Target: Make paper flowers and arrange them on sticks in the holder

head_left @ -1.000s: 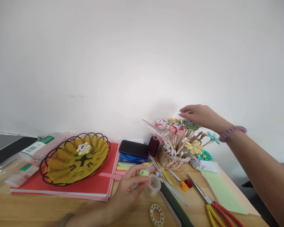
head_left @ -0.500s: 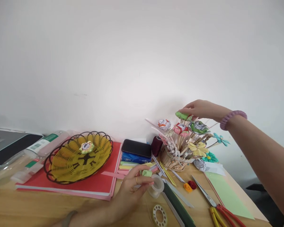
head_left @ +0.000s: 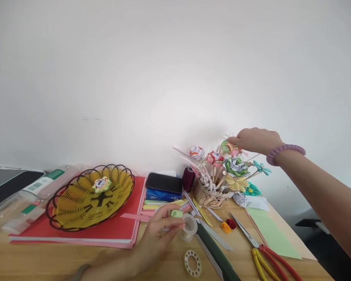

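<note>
From my remote view: left hand (head_left: pixel 157 235) at six o'clock, fingers pinching a folded green paper piece (head_left: pixel 177 214); right hand (head_left: pixel 257 140) at three, against the green-and-pink flower (head_left: pixel 226 146), finger closure hidden, cannot tell. Paper flowers (head_left: pixel 236 166) already stand in the basket (head_left: pixel 206 200) at five; I judge that piece unfinished.

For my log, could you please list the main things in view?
Tray: 1, yellow, left
Flower: 1, pale, in tray
Bottles: several, clear, left
Papers: stack, red, under tray
Phone: 1, black, atop packet
Packet: 1, blue, under phone
Thread: 1, maroon, beside phone
Flowers: several, mixed, in holder
Holder: 1, tan, right of thread
Rosettes: 2, orange/red, left of scissors
Scissors: 1, red-and-yellow handles, right
Sheet: 1, pale green, right
Strips: several, mixed, centre
Spool: 1, whitish, centre
Ring: 1, whitish, front
Table: 1, brown, below
Left hand: 1, centre, holding green paper
Right hand: 1, right, at flowers
</note>
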The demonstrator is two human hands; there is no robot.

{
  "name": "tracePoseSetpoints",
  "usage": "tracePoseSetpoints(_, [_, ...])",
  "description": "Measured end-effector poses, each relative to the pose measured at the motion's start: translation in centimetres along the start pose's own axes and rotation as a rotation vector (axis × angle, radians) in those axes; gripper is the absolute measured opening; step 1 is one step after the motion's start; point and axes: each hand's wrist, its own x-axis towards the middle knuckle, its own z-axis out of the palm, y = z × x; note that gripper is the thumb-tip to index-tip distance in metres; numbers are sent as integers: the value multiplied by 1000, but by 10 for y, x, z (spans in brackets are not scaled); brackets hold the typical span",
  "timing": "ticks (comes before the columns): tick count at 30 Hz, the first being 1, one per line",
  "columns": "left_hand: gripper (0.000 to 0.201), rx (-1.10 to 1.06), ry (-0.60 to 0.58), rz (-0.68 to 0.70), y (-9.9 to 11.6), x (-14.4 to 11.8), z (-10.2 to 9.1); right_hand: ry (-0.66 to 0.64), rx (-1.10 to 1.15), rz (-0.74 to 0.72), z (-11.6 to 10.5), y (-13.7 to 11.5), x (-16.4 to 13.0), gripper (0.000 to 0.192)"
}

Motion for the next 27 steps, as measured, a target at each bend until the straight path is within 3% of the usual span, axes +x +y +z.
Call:
tracePoseSetpoints(5, [21, 15, 6, 15, 0, 0, 1, -37, 84, -126, 2, 11, 1, 47])
tracePoseSetpoints(10, [20, 24, 14, 29, 0, 1, 2, -173, 164, -256, -2, 14, -6, 60])
tracePoseSetpoints(15, [21, 35, 12, 12, -1, 0, 1, -176, 196, -327, -4, 8, -6, 78])
tracePoseSetpoints(18, [21, 45, 4, 3, 1, -1, 1, -181, 197, -364, -5, 0, -5, 63])
tracePoseSetpoints(23, [21, 36, -5, -18, 3, -2, 1, -45, 224, -275, -30, -3, -9, 43])
tracePoseSetpoints(27, [21, 29, -5, 1, 1, -2, 2, 147, 472, -133, -58, 15, -26, 45])
